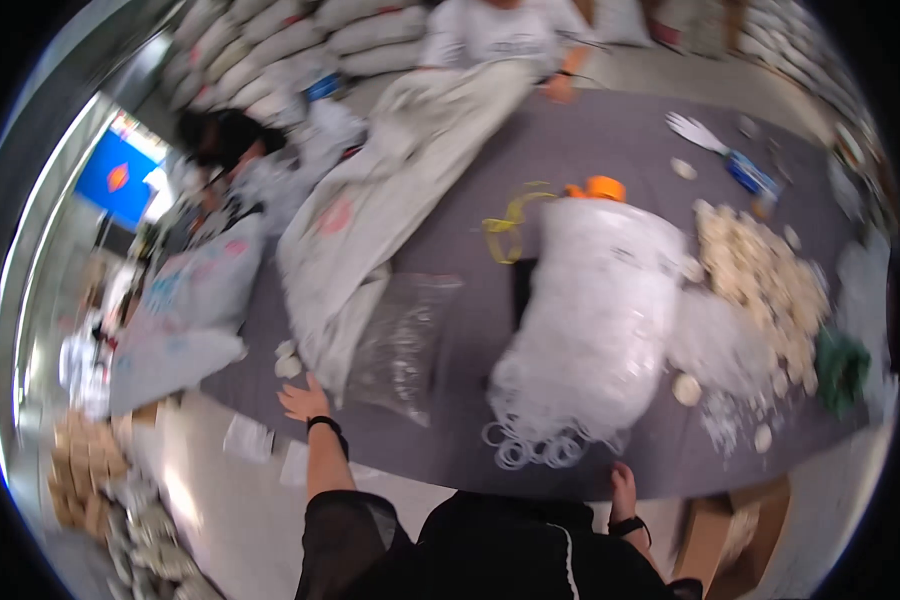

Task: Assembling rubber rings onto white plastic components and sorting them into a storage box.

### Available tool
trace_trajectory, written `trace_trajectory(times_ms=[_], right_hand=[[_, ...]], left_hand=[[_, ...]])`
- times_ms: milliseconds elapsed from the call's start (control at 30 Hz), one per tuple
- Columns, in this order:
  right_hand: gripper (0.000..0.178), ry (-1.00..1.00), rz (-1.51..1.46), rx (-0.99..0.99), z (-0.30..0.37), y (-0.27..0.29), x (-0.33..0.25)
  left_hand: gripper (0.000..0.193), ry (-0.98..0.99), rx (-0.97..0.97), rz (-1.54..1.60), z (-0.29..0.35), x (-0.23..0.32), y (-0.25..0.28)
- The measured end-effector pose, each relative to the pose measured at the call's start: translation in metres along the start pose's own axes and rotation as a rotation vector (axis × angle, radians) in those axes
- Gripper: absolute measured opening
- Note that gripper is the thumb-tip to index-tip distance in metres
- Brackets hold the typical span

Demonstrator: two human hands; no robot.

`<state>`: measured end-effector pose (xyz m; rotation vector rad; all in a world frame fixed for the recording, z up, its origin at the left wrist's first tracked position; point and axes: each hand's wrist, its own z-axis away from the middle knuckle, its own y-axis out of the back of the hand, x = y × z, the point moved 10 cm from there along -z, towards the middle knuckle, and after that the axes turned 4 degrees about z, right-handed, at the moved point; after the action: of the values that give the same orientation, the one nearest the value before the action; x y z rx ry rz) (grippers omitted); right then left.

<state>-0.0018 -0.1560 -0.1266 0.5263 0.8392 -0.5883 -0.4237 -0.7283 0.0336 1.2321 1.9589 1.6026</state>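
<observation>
By the left hand (305,400), limp creased sack (395,195)

grey table (620,135) | pale sack (400,170) | stuffed clear bag (605,300) | beige disc pile (755,275) | white glove (697,132)

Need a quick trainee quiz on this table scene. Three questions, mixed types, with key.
1. Which lies closest to the left hand?
A) the white glove
B) the small pale discs
C) the green bundle

2. True or false: the orange item shows at the far end of the big white bundle, as the wearer sees it.

3. Where is the right hand relative to the table?

Key: 1. B. 2. True. 3. At the table's near edge, close to the clear rings; its grip is too unclear to judge.
</observation>
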Motion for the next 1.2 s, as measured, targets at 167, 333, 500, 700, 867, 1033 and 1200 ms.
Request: trace_trajectory(times_ms=[167, 333, 500, 700, 867, 1033, 1200], right_hand=[[0.05, 0.559, 1.022, 0.398, 0.029, -0.067, -0.054], [0.049, 0.643, 1.211, 0.547, 0.023, -0.079, -0.058], [0.051, 0.674, 1.335, 0.56, 0.007, -0.079, -0.05], [0.05, 0.726, 1.357, 0.586, 0.022, -0.094, -0.049], [0.048, 0.62, 1.315, 0.531, 0.01, -0.087, -0.024], [0.041, 0.543, 1.172, 0.577, 0.027, -0.079, -0.042], [0.029, 0.454, 1.35, 0.866, 0.069, -0.043, -0.017]], left_hand=[[0.048, 0.224, -0.558, 0.06, 0.035, -0.107, -0.091], [0.035, 0.007, -0.557, 0.229, 0.042, -0.094, -0.106], [0.027, 0.033, -0.321, 0.405, 0.045, -0.1, -0.065], [0.024, 0.07, -0.062, 0.322, 0.057, -0.201, -0.02], [0.039, 0.548, -0.638, 0.08, 0.076, -0.364, -0.08], [0.051, 0.247, -0.562, -0.092, 0.004, -0.394, -0.111], [0.077, -0.207, -0.465, -0.252, -0.11, -0.356, -0.131]])
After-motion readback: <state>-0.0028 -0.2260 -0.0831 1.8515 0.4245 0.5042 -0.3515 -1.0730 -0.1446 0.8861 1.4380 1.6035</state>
